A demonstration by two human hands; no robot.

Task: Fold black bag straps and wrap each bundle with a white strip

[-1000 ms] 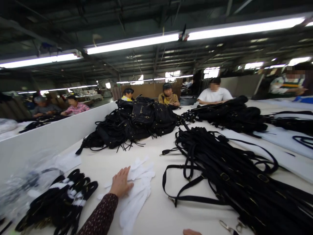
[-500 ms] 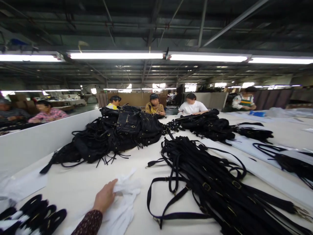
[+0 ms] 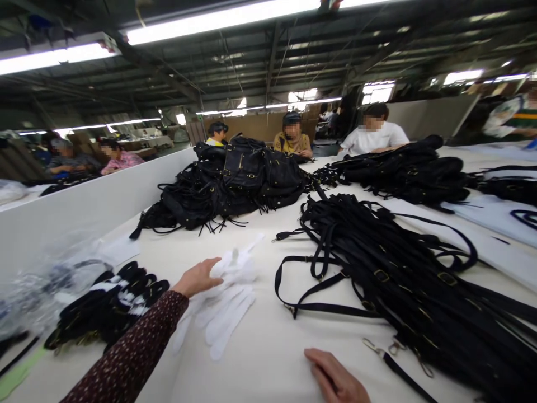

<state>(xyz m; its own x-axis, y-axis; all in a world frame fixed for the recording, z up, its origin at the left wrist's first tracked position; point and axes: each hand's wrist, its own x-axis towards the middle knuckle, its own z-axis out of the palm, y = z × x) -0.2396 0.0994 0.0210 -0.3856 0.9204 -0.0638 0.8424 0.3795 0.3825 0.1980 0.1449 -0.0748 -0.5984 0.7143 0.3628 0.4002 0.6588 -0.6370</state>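
Note:
My left hand (image 3: 196, 278) reaches out over a small pile of white paper strips (image 3: 229, 302) on the cream table and grips the top of the bunch, lifting it slightly. A dark patterned sleeve covers that arm. My right hand (image 3: 335, 378) rests flat on the table at the bottom edge, fingers apart, holding nothing. Just right of it lies a strap end with metal clasps (image 3: 392, 350), part of a large heap of black straps (image 3: 403, 274).
A bundle of short black straps with white wraps (image 3: 111, 305) lies at the left beside clear plastic bags (image 3: 46, 280). Piles of black handbags (image 3: 235, 182) sit further back. A white divider wall (image 3: 84, 207) runs along the left. Several people sit at the far end.
The camera swung and tilted down. My left hand went from lying on the white strips to gripping and lifting them. My right hand has come into view at the bottom.

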